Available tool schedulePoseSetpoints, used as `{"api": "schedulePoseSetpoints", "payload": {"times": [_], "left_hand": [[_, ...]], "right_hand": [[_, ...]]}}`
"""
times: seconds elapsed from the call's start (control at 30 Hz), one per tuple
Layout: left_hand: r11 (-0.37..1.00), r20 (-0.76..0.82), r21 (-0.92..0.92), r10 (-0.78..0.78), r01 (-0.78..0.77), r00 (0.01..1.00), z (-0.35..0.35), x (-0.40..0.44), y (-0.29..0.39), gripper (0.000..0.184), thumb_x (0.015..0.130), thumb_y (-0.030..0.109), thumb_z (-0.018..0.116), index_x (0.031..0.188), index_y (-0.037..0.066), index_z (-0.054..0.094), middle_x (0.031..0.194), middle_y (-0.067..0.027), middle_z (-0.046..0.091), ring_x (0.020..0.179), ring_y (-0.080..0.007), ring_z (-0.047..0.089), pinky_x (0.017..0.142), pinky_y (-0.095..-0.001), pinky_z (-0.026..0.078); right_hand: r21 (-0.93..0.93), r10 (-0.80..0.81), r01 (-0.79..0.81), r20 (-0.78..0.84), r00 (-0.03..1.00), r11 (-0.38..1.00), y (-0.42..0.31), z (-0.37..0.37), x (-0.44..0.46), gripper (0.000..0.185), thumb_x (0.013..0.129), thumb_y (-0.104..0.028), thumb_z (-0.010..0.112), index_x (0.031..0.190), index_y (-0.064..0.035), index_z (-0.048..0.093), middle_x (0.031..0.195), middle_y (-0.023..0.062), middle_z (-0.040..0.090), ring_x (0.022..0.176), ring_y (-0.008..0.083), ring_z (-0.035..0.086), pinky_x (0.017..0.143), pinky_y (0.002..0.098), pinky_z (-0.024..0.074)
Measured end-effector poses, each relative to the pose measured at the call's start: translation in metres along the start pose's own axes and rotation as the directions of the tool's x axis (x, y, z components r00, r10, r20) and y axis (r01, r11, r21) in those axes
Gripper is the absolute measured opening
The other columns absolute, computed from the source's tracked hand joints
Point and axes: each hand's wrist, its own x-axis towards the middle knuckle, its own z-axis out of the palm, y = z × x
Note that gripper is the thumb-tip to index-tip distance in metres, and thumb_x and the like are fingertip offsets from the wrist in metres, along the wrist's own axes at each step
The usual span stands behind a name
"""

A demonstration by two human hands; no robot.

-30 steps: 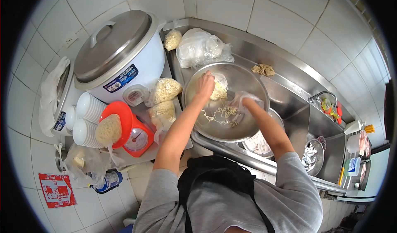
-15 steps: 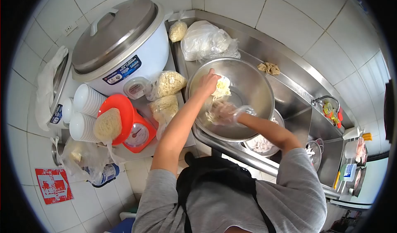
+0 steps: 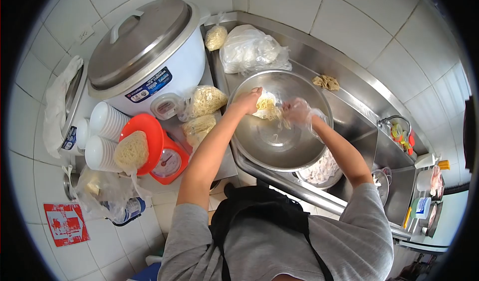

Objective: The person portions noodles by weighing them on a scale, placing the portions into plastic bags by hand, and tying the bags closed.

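Note:
Inside a large steel mixing bowl, my left hand grips what looks like a small white bowl, tilted, with yellow noodles in it. Close to its right side is my right hand, which wears a clear plastic glove. Its fingers are closed around some noodles, and a few strands hang below them. The fingertips are partly blurred.
A red kitchen scale carries a bag of noodles, beside stacked white bowls. Behind stands a large rice cooker. A basin of pale pieces sits in the sink, and a white plastic bag lies behind the mixing bowl.
My right hand has risen from the lower part of the mixing bowl to beside the small bowl, with noodles in its fingers. My left hand has shifted slightly left and down.

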Motion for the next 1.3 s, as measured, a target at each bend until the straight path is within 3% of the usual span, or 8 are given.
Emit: {"api": "schedulePoseSetpoints", "payload": {"times": [0.07, 0.27, 0.47, 0.53, 0.6, 0.67, 0.8, 1.3], "left_hand": [[0.996, -0.015, -0.08, 0.034, -0.035, 0.999, 0.003, 0.005, -0.005, 0.081, 0.066, 0.0, 0.055, 0.138, -0.002, 0.017, 0.141, -0.0189, 0.026, 0.129, -0.0279, 0.028, 0.104, -0.0304, 0.029], [0.953, -0.149, -0.284, 0.068, -0.108, 0.987, -0.01, -0.003, -0.006, 0.078, 0.066, 0.0, 0.055, 0.137, -0.003, 0.022, 0.141, -0.0206, 0.025, 0.13, -0.0294, 0.027, 0.104, -0.0296, 0.028], [0.864, -0.203, -0.484, 0.043, -0.138, 0.978, -0.004, -0.004, 0.003, 0.077, 0.068, -0.002, 0.054, 0.139, 0.004, 0.022, 0.143, -0.0148, 0.026, 0.101, -0.0215, 0.055, 0.076, -0.0284, 0.049], [0.843, -0.276, -0.5, 0.064, -0.2, 0.959, -0.002, -0.001, 0.003, 0.078, 0.068, -0.003, 0.053, 0.139, 0.003, 0.021, 0.143, -0.013, 0.027, 0.088, -0.0188, 0.059, 0.068, -0.0277, 0.05], [0.816, -0.275, -0.543, 0.051, -0.199, 0.96, -0.005, -0.005, 0.006, 0.079, 0.068, -0.003, 0.053, 0.139, 0.003, 0.019, 0.143, -0.0128, 0.027, 0.078, -0.0171, 0.061, 0.064, -0.0276, 0.05], [0.778, -0.2, -0.614, 0.008, -0.131, 0.98, -0.021, -0.017, 0.016, 0.08, 0.068, -0.003, 0.053, 0.14, 0.004, 0.017, 0.143, -0.0143, 0.026, 0.073, -0.0163, 0.061, 0.064, -0.0279, 0.05], [0.799, -0.179, -0.598, -0.055, -0.065, 0.982, -0.018, -0.02, 0.013, 0.081, 0.068, -0.003, 0.053, 0.14, 0.003, 0.016, 0.142, -0.0179, 0.026, 0.066, -0.0156, 0.061, 0.064, -0.0293, 0.049], [0.746, -0.221, -0.662, -0.1, -0.073, 0.97, -0.014, -0.025, 0.009, 0.08, 0.07, -0.002, 0.052, 0.14, 0.003, 0.015, 0.136, -0.0216, 0.035, 0.063, -0.0157, 0.061, 0.062, -0.0284, 0.05]], "right_hand": [[0.449, 0.552, -0.52, 0.071, 0.831, 0.726, -0.038, -0.045, 0.024, 0.025, 0.067, -0.016, 0.058, 0.09, -0.0102, 0.065, 0.087, 0.009, 0.065, 0.073, 0.0216, 0.06, 0.072, 0.0332, 0.0478], [0.609, 0.493, -0.232, -0.305, 0.815, 0.759, 0.0, 0.004, 0.062, 0.044, 0.066, -0.017, 0.06, 0.109, -0.0087, 0.06, 0.102, 0.0155, 0.062, 0.08, 0.0267, 0.062, 0.075, 0.0337, 0.0492], [0.852, 0.621, -0.478, 0.26, 0.74, 0.214, -0.011, 0.027, 0.062, 0.037, 0.072, -0.015, 0.064, 0.105, 0.0009, 0.057, 0.092, 0.0144, 0.062, 0.072, 0.0235, 0.062, 0.056, 0.0334, 0.0525], [0.206, 0.276, -0.287, 0.082, 0.958, 0.936, 0.003, 0.009, 0.07, 0.036, 0.074, -0.013, 0.063, 0.105, 0.003, 0.055, 0.086, 0.0122, 0.06, 0.069, 0.0214, 0.061, 0.051, 0.0299, 0.0516], [0.279, 0.204, -0.212, 0.058, 0.977, 0.937, 0.001, -0.008, 0.069, 0.037, 0.074, -0.014, 0.063, 0.106, 0.0033, 0.054, 0.083, 0.0106, 0.06, 0.067, 0.0207, 0.061, 0.051, 0.0291, 0.0516], [0.955, 0.502, -0.257, 0.151, 0.852, 0.148, -0.04, -0.06, 0.055, 0.041, 0.074, -0.017, 0.064, 0.109, 0.002, 0.053, 0.081, 0.0098, 0.061, 0.069, 0.0213, 0.061, 0.056, 0.0312, 0.0524], [0.321, 0.337, -0.268, -0.183, 0.923, 0.908, -0.011, -0.022, 0.042, 0.078, 0.062, -0.035, 0.074, 0.126, -0.0008, 0.044, 0.116, 0.0198, 0.055, 0.106, 0.0315, 0.054, 0.09, 0.033, 0.0428], [0.877, 0.48, -0.265, 0.045, 0.876, 0.4, -0.044, -0.061, 0.055, 0.026, 0.074, -0.018, 0.061, 0.093, -0.0014, 0.065, 0.081, 0.0132, 0.065, 0.071, 0.0205, 0.064, 0.059, 0.0294, 0.0527]]}}
